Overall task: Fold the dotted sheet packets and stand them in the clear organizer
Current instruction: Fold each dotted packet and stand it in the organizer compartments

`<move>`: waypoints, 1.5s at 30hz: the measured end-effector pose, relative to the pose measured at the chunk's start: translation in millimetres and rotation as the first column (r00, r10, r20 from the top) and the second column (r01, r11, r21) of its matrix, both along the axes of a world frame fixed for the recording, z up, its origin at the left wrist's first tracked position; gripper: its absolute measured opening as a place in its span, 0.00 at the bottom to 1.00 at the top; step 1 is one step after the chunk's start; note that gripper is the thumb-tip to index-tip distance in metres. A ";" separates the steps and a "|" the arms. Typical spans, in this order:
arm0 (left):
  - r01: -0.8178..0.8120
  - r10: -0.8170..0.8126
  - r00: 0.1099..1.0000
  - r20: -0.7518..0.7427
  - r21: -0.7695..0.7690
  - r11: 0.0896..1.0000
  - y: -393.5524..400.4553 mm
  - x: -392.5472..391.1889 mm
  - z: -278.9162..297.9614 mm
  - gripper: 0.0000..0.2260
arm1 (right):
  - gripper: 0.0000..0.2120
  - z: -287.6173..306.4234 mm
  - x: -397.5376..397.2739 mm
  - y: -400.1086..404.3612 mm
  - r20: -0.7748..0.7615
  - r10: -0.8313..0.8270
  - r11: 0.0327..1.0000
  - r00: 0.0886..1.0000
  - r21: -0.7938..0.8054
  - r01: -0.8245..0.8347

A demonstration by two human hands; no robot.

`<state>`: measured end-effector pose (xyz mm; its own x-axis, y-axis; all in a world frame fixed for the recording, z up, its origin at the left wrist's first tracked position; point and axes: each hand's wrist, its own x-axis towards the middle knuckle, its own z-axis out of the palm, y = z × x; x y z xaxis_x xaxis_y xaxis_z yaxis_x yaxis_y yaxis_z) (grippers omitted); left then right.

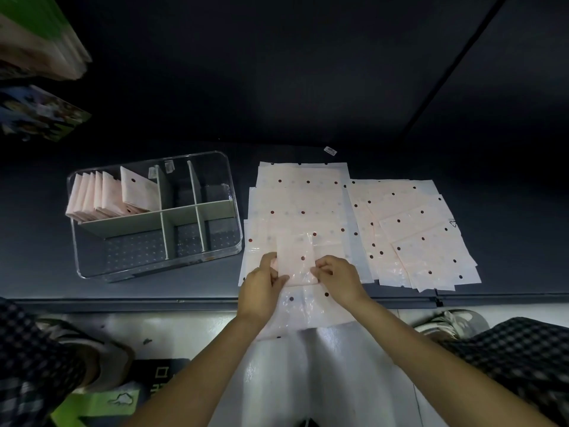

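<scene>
One clear organizer (154, 269) sits on the table, with six compartments. About seven folded packets (101, 195) stand in one of them. Two piles of flat dotted sheets (300, 195) lie beside it; their number cannot be counted. Two hands, the left (261, 288) and the right (338, 278), share one packet (297, 260).

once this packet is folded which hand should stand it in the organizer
Probably the left hand. The clear organizer sits on the person's left, with the folded packets in its far-left compartment. The right hand, also pinching the packet being folded, would have to cross over.
</scene>
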<state>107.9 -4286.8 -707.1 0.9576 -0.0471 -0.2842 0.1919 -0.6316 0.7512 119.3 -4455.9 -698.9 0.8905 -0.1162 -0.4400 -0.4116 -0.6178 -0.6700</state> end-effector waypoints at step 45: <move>0.555 -0.652 0.758 0.016 0.508 0.658 45.1 -2.1 -9.5 0.32 | 0.16 12.4 -4.1 16.5 0.101 0.886 0.284 0.453 -0.890 -0.357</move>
